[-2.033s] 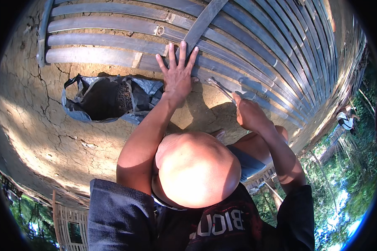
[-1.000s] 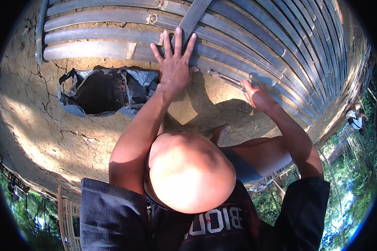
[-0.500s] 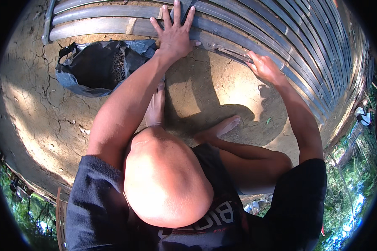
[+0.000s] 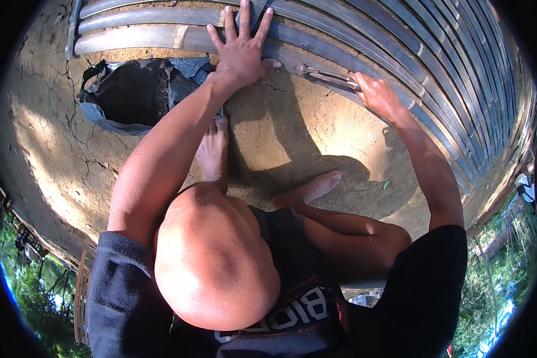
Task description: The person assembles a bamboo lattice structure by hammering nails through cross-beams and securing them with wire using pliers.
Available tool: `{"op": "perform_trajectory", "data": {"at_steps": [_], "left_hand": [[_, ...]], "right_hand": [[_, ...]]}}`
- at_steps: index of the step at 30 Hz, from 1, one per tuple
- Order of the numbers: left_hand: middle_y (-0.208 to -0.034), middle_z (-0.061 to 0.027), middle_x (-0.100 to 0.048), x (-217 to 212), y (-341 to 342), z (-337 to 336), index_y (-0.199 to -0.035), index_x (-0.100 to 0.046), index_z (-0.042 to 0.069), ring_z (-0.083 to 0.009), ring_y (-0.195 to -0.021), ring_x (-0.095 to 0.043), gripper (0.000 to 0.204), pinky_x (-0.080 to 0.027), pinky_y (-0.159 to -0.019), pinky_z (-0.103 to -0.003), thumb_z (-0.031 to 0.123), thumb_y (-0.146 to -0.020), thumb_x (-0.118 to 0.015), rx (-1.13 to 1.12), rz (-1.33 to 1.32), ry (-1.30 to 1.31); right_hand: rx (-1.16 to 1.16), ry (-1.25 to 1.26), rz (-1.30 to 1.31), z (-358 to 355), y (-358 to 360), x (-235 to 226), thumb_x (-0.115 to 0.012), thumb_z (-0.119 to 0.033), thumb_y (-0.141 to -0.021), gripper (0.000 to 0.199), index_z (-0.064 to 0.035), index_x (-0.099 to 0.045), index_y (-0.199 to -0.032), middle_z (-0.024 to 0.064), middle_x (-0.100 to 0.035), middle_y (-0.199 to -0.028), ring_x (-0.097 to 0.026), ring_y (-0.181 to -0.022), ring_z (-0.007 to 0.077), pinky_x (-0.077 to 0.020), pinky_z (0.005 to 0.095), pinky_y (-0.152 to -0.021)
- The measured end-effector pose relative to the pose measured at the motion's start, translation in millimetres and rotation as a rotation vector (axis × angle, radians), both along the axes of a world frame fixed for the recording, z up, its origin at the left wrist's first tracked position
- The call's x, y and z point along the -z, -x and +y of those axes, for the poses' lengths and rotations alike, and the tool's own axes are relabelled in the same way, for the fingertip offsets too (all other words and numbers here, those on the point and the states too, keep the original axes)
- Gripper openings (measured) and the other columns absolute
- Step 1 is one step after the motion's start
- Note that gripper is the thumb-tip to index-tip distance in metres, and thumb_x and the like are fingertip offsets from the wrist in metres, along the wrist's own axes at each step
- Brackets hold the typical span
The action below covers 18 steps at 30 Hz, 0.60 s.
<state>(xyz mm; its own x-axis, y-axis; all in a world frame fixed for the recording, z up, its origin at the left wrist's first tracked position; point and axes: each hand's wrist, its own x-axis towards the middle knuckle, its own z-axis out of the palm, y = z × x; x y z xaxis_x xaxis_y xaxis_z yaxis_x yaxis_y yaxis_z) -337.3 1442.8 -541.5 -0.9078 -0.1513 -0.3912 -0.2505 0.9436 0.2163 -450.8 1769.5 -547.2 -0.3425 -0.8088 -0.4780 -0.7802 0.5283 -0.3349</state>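
1. R hand (image 4: pixel 374 95): fingers curled tight round the handle end of a pincer-like tool (image 4: pixel 331 77); clamped on it, fist at the tool's R end.
2. Tool sticks out to the L of the R fist, abt level w/ a slight tilt, its head the far end from the grip. Head sits at the lower edge of the lowest slat (image 4: pixel 131 40), btwn the two hands. Too small to tell if its jaws are tog. or apart, or if they bite on anything.
3. L hand (image 4: pixel 238 56): open, palm down, fingers spread apart, lying across the lower slats; not closed on anything. Thumb points R twd the tool head, near it but w/ a gap.
4. Dk grey crosspiece (image 4: pixel 259 8) runs up from the L fingertips to the top edge of view, over the slats.
5. Other slats (image 4: pixel 394 56) fan out above & to the R, past the R hand; pale joints on several.
6. Dk plastic bag (image 4: pixel 116 125), mouth open, on the ground (image 4: pixel 268 119) just L of the L wrist; small thin pcs (image 4: pixel 162 98) inside, nr its R side.
7. L foot (image 4: pixel 213 152) nr the bag, R foot (image 4: pixel 313 186) farther R, both bare. Sm green leaf (image 4: pixel 386 185) R of the R foot.
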Motion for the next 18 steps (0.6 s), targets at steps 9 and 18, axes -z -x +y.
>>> {"op": "perform_trajectory", "data": {"at_steps": [9,18], "left_hand": [[-0.163,-0.0267,-0.003,0.0,-2.3,-4.4,-0.161,-0.012,0.02,-0.0527,-0.148,-0.005,0.117,-0.011,-0.112,-0.074,0.045,-0.071,-0.083,-0.015,0.03,-0.008],[-0.164,-0.0264,-0.001,-4.3,-0.6,1.0,-0.161,-0.01,0.021,-0.0531,-0.148,-0.004,0.117,-0.01,-0.113,-0.074,0.046,-0.073,-0.082,-0.004,-0.013,-0.005]], "right_hand": [[0.237,-0.327,-0.329,-25.0,-20.8,-49.8,-0.06,-0.02,-0.099,0.02,-0.0073,-0.051,-0.111,0.0095,-0.062,-0.078,-0.062,-0.064,0.0223,-0.0542,0.0356,-0.057],[0.6,-0.202,-0.349,-29.6,-103.0,-69.6,-0.052,-0.018,-0.103,0.013,-0.0053,-0.053,-0.106,-0.0018,-0.046,-0.063,-0.037,-0.042,0.0116,-0.0326,0.0283,-0.037]]}}
